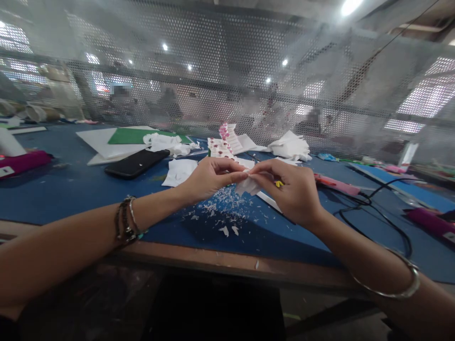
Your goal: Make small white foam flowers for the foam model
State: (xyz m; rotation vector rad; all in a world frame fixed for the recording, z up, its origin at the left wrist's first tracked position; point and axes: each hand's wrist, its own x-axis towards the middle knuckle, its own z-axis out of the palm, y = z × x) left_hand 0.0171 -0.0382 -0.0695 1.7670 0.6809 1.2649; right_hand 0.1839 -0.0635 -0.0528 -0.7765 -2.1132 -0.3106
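Both hands meet above the blue tabletop, fingertips almost touching. My left hand [209, 177] pinches one edge of a small piece of white paper [248, 186] between thumb and fingers. My right hand [293, 189] is closed on the same piece from the other side, and the paper hangs below the fingers. Under them lie many tiny white paper scraps [227, 203] scattered on the table, with a couple of larger bits nearer the edge. Just beyond my left hand is a flat white paper square [180, 172].
A black phone [137, 163] lies left, before white and green sheets [135, 136]. Crumpled white paper [170, 143], printed strips [227, 142] and a white paper stack [290, 146] are behind. A pink corded tool [337, 184] sits right. A perforated screen [213, 66] stands behind the table.
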